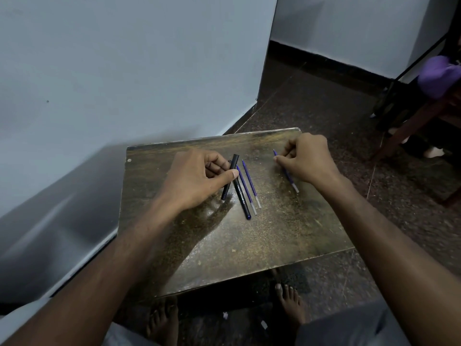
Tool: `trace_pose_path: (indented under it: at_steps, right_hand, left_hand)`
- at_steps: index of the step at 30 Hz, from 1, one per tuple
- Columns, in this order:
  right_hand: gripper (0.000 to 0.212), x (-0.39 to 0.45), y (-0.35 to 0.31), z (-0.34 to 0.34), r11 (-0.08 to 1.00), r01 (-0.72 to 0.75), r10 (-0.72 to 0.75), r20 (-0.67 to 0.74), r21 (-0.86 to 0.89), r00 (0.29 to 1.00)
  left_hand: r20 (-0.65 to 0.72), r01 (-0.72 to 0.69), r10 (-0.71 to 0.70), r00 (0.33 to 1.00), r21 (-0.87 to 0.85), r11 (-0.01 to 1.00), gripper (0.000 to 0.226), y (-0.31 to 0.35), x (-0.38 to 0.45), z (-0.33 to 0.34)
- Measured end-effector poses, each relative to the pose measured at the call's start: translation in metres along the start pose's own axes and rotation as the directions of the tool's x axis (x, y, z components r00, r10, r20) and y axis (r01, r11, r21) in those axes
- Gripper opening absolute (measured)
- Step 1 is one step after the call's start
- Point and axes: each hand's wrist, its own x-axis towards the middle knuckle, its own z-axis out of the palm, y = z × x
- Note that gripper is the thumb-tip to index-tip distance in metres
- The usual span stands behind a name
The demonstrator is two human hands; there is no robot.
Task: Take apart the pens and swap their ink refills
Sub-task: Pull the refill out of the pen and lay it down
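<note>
On a worn brown wooden table (249, 245), my left hand (197, 178) pinches a black pen barrel (230, 177) that slants up off the surface. Just right of it a second black pen barrel (241, 196) with white lettering lies flat. Beside that lie two blue ink refills (247, 188) (252, 187), side by side and almost parallel. Farther right, my right hand (306, 158) is closed on a third blue refill (287, 171), whose tip sticks out past my fingers and whose clear end rests on the table.
A pale wall runs along the left and behind the table. Dark speckled floor lies to the right, with a wooden chair leg (404, 126) and a purple cloth (439, 73) at the far right. My bare feet (289, 303) show below the table's near edge.
</note>
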Motion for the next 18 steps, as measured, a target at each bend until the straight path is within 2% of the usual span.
trace_pose_path:
  at_steps: [2, 6, 10, 12, 16, 18]
  right_hand:
    - [0.019, -0.006, -0.013, 0.003, 0.998, 0.019, -0.02, 0.021, 0.052, 1.0]
    - [0.018, -0.014, -0.03, 0.017, 0.997, 0.011, -0.026, 0.189, 0.08, 0.982]
    - [0.019, -0.015, -0.034, 0.025, 0.994, -0.008, -0.017, 0.236, 0.105, 0.972]
    - [0.019, -0.014, -0.034, 0.025, 0.997, -0.022, 0.003, 0.233, 0.08, 0.972]
    - [0.014, -0.012, -0.029, 0.021, 0.999, -0.023, 0.02, 0.115, 0.024, 0.993]
    - [0.017, -0.014, -0.029, 0.021, 1.0, -0.02, 0.019, 0.128, 0.0, 0.992]
  left_hand:
    - [-0.006, 0.003, -0.003, 1.0, 0.002, 1.0, 0.017, 0.0, 0.0, 0.0]
    - [-0.01, 0.006, -0.006, 1.0, 0.004, 1.0, 0.017, 0.0, 0.0, 0.0]
    - [-0.012, 0.004, -0.003, 1.0, 0.006, 1.0, 0.017, 0.0, 0.001, 0.0]
    - [-0.008, 0.006, -0.006, 1.0, 0.01, 1.0, 0.017, -0.001, 0.001, -0.001]
    - [-0.009, 0.004, -0.003, 1.0, 0.011, 1.0, 0.018, 0.0, 0.001, -0.002]
    - [-0.008, 0.004, -0.004, 1.0, 0.007, 1.0, 0.017, 0.0, 0.0, -0.002]
